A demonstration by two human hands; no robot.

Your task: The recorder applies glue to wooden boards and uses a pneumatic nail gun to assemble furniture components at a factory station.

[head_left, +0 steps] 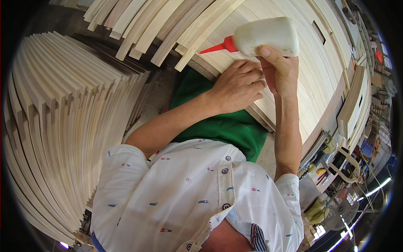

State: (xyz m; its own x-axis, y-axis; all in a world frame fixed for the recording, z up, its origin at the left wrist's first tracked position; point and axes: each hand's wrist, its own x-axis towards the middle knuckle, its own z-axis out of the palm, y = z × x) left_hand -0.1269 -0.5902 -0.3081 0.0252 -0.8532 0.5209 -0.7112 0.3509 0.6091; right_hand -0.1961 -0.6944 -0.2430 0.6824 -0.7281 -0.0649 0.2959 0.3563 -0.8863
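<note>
The right hand (280, 73) is clamping around a translucent white plastic bottle (266, 35) and holding it sideways above the pale, flat wooden panel (321, 75) on the bench (205, 68). The bottle's long axis is running left to right — its 1 red conical nozzle (218, 46) is pointing left and tilting slightly toward the bench's near edge. The left hand (241, 86) is curling its fingers over that edge; whether it is gripping anything, I cannot tell. The 2 hands are overlapping in view — contact is unclear. Long, pale wooden strips (168, 25) are jutting past the near edge, left of the bottle.
</note>
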